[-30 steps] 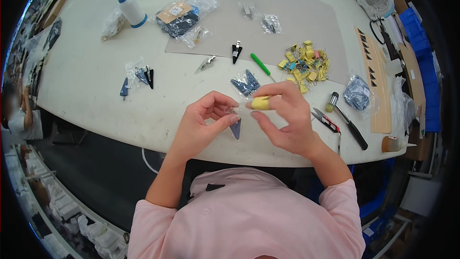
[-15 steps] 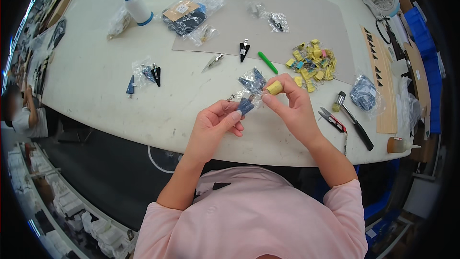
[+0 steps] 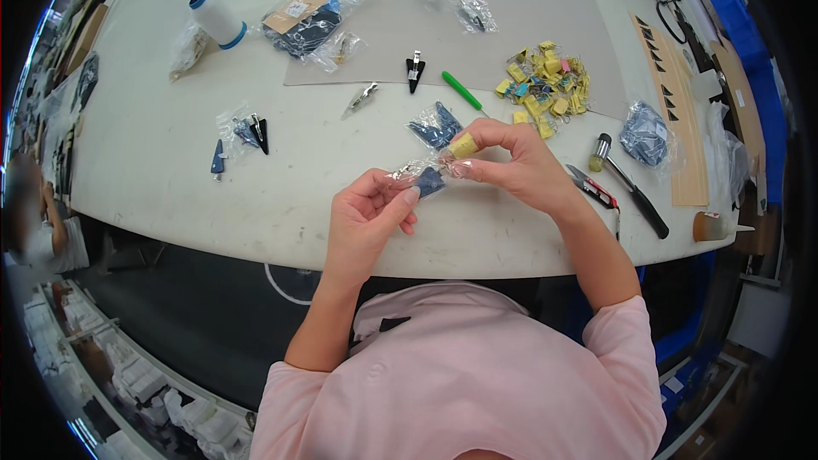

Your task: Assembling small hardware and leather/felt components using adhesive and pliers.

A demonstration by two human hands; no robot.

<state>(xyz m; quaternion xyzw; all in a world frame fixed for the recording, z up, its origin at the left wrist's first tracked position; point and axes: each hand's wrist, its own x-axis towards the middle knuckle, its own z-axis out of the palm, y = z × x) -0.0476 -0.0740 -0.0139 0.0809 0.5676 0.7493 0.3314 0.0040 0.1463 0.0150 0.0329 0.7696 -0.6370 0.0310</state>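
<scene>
My left hand point(image 3: 368, 211) is closed, thumb over fingers, on a small blue denim piece point(image 3: 430, 182) with clear plastic and a shiny metal part around it. My right hand point(image 3: 511, 162) pinches the clear plastic bag point(image 3: 444, 162) at the piece's right end. A yellow piece point(image 3: 463, 146) sits at my right index fingertip; whether it is worn or held I cannot tell. Just beyond my hands lie pointed blue denim pieces point(image 3: 436, 126) on the table. Farther off are a black triangular clip point(image 3: 415, 73), a silver clip point(image 3: 361, 98) and a green-handled tool point(image 3: 461, 89).
Yellow binder clips point(image 3: 545, 85) are heaped at the right, near thread snips point(image 3: 594, 186), a hammer point(image 3: 635, 192) and a bagged denim bundle point(image 3: 643, 135). Leftward lie a blue clip point(image 3: 218, 159), a black clip point(image 3: 259, 133) and a white thread cone point(image 3: 220, 20). Another person sits far left.
The view has shifted, so the table things sit higher and mostly farther left. My hands have drawn slightly away from the loose denim pieces, with the held piece still between them.
</scene>
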